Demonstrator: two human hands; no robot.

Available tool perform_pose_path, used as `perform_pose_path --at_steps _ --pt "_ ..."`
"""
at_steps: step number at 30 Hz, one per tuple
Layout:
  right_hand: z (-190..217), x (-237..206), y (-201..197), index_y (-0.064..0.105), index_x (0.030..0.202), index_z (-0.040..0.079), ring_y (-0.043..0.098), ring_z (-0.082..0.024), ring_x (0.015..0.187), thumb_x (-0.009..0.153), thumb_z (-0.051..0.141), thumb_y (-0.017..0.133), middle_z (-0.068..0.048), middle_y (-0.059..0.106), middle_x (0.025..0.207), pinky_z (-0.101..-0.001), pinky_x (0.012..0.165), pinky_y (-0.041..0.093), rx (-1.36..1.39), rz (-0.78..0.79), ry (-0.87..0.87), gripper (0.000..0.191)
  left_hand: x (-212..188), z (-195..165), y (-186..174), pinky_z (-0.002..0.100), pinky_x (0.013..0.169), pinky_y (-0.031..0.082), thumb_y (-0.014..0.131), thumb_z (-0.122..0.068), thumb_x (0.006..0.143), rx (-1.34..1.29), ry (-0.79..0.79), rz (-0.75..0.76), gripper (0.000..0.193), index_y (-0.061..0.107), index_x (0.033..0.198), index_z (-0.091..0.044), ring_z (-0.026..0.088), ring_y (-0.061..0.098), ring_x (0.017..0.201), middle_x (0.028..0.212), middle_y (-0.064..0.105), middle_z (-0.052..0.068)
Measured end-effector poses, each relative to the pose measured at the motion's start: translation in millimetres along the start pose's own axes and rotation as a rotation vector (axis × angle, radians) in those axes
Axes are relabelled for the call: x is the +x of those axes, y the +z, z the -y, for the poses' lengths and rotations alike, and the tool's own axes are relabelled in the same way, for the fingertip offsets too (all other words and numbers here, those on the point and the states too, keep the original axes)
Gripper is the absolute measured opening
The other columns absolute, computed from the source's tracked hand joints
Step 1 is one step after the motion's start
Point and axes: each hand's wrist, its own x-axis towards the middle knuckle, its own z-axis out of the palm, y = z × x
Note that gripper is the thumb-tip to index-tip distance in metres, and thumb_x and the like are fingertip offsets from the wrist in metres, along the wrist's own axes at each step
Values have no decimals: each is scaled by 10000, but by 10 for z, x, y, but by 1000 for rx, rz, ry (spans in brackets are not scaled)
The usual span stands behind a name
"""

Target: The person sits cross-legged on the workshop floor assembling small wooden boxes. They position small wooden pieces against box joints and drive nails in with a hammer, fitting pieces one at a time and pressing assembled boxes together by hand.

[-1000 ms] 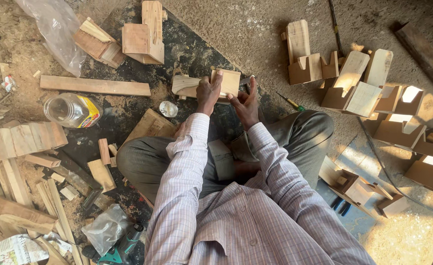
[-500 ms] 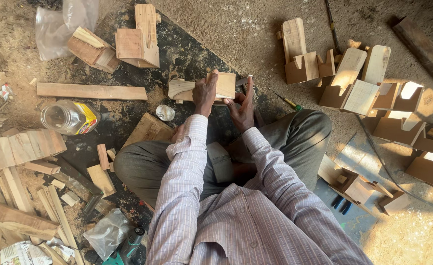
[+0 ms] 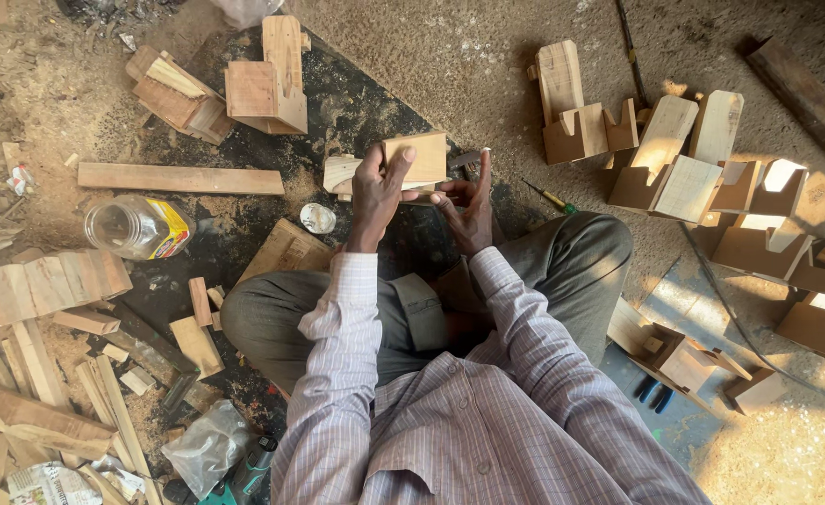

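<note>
I sit cross-legged on the ground. My left hand grips a small pale wooden block, held up in front of my knees. My right hand is beside it, palm open and fingers stretched, its fingertips touching the block's lower edge. Another pale wood piece shows just left of and behind my left hand; whether it is joined to the block I cannot tell.
A clear plastic jar lies on its side at left, a long plank above it. Assembled wooden pieces stand at top centre, several more at right. Wood offcuts litter the left. A screwdriver lies near my right knee.
The view has shifted slightly. My left hand has turned the block and holds it higher; my right hand has opened out beside it.
</note>
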Motion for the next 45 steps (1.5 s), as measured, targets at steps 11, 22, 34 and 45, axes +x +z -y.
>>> perform_pose_path --at_steps 11,22,34,45 --pt "1294 -709 -98 378 1586 102 670 -158 874 936 188 849 -77 709 1096 -302 771 572 -374 125 -496 808 -984 -561 -331 307 854 645 840 -3 873 338 602 -89 385 719 1236 -50 223 743 1055 1173 719 115" --pt "1739 -907 37 484 1514 117 648 -161 754 890 186 867 -47 698 1004 -304 675 571 -516 204 -527 735 -1319 -733 -374 311 919 659 837 33 843 357 654 -89 486 700 1295 -86 241 727 1147 1259 686 102" --pt "1892 -1003 -51 569 1424 199 685 -220 804 976 216 765 -50 691 992 -379 688 531 -1058 -71 -690 489 -1534 -845 -436 331 957 639 834 44 816 411 679 -108 509 692 1290 -80 250 726 1162 1261 694 97" --pt "1907 -1042 -138 472 1570 234 681 -222 770 983 277 761 -64 717 973 -367 708 546 -1048 4 -638 655 -1631 -814 -398 322 919 658 846 26 824 409 695 -94 494 692 1283 -69 254 729 1140 1238 698 117"
